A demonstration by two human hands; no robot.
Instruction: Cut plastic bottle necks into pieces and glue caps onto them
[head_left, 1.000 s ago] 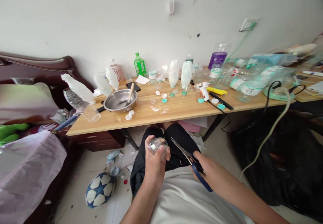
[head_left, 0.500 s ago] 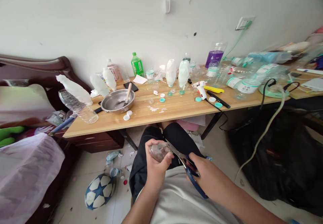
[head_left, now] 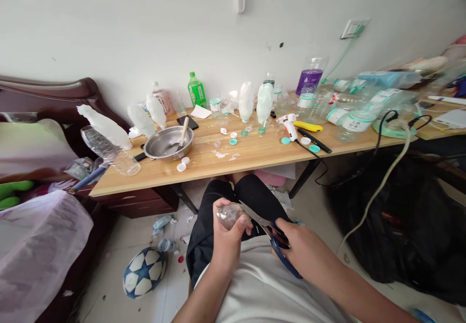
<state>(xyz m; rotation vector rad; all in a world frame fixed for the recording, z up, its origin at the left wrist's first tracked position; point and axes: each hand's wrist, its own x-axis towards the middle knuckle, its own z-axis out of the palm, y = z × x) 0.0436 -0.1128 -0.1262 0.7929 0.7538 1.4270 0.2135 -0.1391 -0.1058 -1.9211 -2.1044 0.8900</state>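
Observation:
My left hand (head_left: 229, 238) is wrapped round a clear plastic bottle piece (head_left: 228, 214), held over my lap. In my right hand (head_left: 300, 240) is a pair of scissors (head_left: 282, 260) with dark blue handles. The scissor blades reach left to the edge of the plastic near my left thumb. How far the blades are apart is hard to make out, and part of the plastic is hidden by my fingers. Both hands are below the front edge of the wooden table (head_left: 204, 166).
On the table stand a metal bowl (head_left: 153, 145) with a brush (head_left: 184, 131), white-covered bottles (head_left: 246, 102), a glue gun (head_left: 290, 125), a yellow cutter (head_left: 309, 126) and several clear bottles (head_left: 357, 121). A ball (head_left: 143, 272) lies on the floor, left. A cable (head_left: 378, 196) hangs at the right.
Both hands keep nearly the same place, with the scissors still at the plastic. The scissor blades seem slightly closer together. The whole view has shifted a little.

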